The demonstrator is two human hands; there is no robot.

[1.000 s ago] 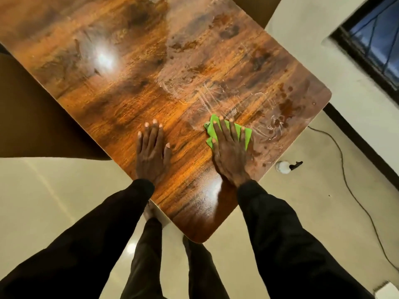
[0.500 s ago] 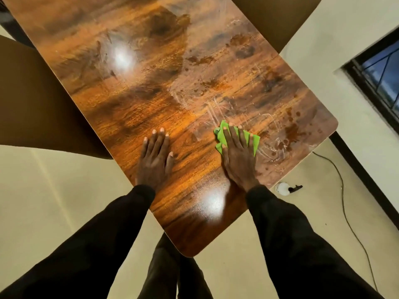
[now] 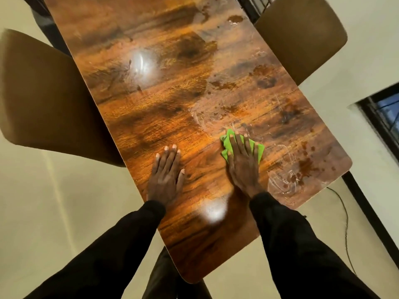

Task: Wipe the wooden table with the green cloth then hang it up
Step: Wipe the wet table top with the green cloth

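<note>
The wooden table [image 3: 168, 108] fills the middle of the head view, glossy, with wet smears and dark spots on its right half. My right hand [image 3: 244, 165] lies flat, fingers spread, pressing the green cloth [image 3: 226, 145] onto the tabletop; the cloth shows around the fingertips, mostly hidden under the palm. My left hand [image 3: 166, 175] rests flat on the bare wood to the left of the cloth, fingers together, holding nothing.
A brown chair [image 3: 43, 100] stands at the table's left edge and another brown chair [image 3: 302, 33] at the far right. A dark cable [image 3: 345, 212] runs over the pale floor on the right, below a window [image 3: 386, 117] in the wall.
My right hand has pushed the green cloth a little farther up the table, toward the wet smears. The view has tilted up, showing more tabletop and both chairs. The left hand stays flat.
</note>
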